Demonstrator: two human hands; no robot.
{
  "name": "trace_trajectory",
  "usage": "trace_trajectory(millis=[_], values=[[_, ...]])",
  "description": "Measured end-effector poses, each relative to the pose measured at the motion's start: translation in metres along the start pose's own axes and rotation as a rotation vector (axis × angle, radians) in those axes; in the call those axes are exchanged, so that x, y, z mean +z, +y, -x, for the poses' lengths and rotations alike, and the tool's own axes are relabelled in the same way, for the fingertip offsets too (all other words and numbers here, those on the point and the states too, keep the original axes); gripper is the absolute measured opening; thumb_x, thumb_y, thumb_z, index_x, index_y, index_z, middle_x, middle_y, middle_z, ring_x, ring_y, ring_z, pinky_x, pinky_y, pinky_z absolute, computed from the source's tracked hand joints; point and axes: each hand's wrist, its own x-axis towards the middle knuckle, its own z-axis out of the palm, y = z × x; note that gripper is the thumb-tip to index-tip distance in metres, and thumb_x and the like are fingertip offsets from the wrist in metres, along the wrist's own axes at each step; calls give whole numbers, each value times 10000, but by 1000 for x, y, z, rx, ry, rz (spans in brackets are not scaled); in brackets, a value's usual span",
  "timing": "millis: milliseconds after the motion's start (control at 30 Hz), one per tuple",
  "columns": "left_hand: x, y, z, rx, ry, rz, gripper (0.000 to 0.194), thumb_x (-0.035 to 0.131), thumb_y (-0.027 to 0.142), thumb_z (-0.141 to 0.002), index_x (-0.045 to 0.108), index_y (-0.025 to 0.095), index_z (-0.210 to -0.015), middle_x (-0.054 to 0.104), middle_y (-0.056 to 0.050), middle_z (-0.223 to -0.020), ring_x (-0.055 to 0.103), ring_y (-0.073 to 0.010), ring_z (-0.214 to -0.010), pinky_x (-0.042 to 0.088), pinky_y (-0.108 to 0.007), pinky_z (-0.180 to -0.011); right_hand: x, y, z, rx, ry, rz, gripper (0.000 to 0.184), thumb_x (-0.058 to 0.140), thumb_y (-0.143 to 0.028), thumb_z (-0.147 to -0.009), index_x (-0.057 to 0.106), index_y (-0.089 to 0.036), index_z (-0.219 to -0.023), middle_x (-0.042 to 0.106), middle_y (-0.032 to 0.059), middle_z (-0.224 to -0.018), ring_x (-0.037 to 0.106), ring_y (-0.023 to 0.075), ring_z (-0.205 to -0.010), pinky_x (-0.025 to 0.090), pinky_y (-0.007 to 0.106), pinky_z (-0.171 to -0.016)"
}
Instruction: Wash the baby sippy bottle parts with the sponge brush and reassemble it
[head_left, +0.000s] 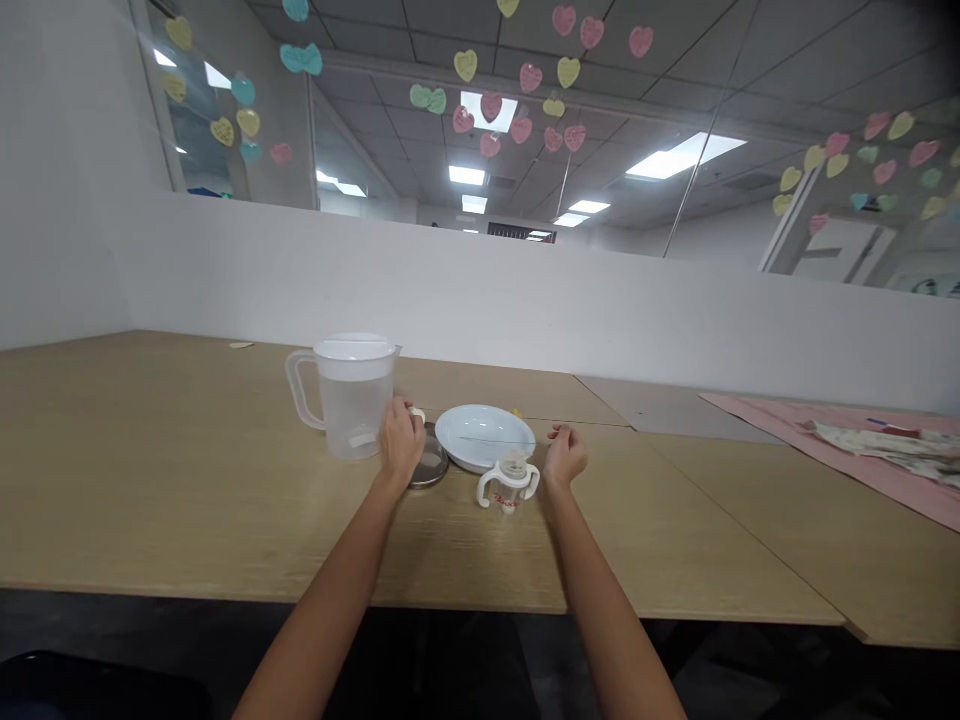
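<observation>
My left hand (401, 440) is closed around a small white piece (418, 414), mostly hidden by the fingers, beside the clear plastic pitcher (358, 400). Under that hand lies a round metal tray or lid (429, 462). To the right, my right hand (564, 456) has its fingers pinched together at the end of a thin, dark, rod-like line (495, 441), which crosses above the white bowl (484, 415). In front of the bowl stands an uncapped clear baby bottle (509, 484) with two white handles and red lettering.
A bit of something yellow (517, 412) shows behind the bowl. Far right, a pink cloth (757, 425) carries a patterned cloth and a pen-like item. A small flat pale piece (241, 345) lies at the back left. The white wall (480, 300) bounds the wooden table (187, 480).
</observation>
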Motion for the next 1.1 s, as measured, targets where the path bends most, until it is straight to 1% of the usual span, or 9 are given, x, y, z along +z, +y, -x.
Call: trace_trajectory(millis=[67,133,300,433,533,633,800,933,1100], values=[[2,7,4,108,99,136,159,384,186,-873,492,151,-984,577,-121,-961,573,-237,-927,465,-362,-810,-2,-7,1,-16,72,30,388,357,-419,-830,637,-164,-748,625,41,-663,541,164,-614,368,263,-598],[4,15,9,214,119,238,149,373,202,-898,484,157,-985,566,-116,-973,569,-221,-916,468,-351,-814,-3,-14,4,-73,80,43,388,362,-419,-837,641,-165,-748,627,46,-682,535,167,-633,366,266,-618],[6,33,21,393,-67,364,147,363,187,-918,491,186,-990,578,-71,-951,580,-180,-909,467,-312,-838,-2,-23,18,-358,-24,119,366,382,-401,-867,622,-171,-713,590,33,-670,487,152,-624,364,267,-633],[7,40,26,329,-224,487,126,400,230,-917,499,193,-984,594,-59,-977,586,-167,-948,467,-300,-868,-1,-26,28,-660,-195,155,308,432,-369,-879,624,-186,-723,596,40,-683,499,163,-665,391,285,-676],[10,43,29,290,-309,611,145,449,248,-893,498,196,-1019,605,-53,-1011,593,-164,-971,472,-312,-894,0,-27,32,-775,-320,112,279,484,-395,-865,644,-189,-961,634,50,-779,542,182,-736,436,303,-719],[12,45,30,240,-328,672,187,483,234,-867,501,198,-1050,614,-57,-1039,602,-172,-982,477,-337,-907,1,-27,32,-864,-404,108,438,509,-420,-853,550,-185,-1219,649,68,-888,566,203,-820,464,334,-778],[10,47,29,197,-341,722,196,500,225,-856,507,191,-1049,627,-66,-1033,610,-172,-983,480,-331,-915,5,-27,31,-1047,-520,156,423,398,-316,-917,486,-196,-1312,650,96,-1031,572,221,-951,439,379,-883],[11,47,30,224,-359,764,193,513,230,-848,511,191,-1037,631,-57,-1037,616,-163,-968,483,-324,-915,6,-27,32,-1107,-584,138,461,427,-334,-900,451,-185,-1336,622,108,-1131,556,239,-1054,422,400,-923],[12,48,31,216,-387,741,167,520,213,-838,538,186,-1002,647,-49,-1031,625,-159,-956,482,-317,-913,10,-22,34,-1033,-541,106,427,483,-340,-854,498,-177,-1248,603,131,-1179,552,254,-1097,432,425,-934]])
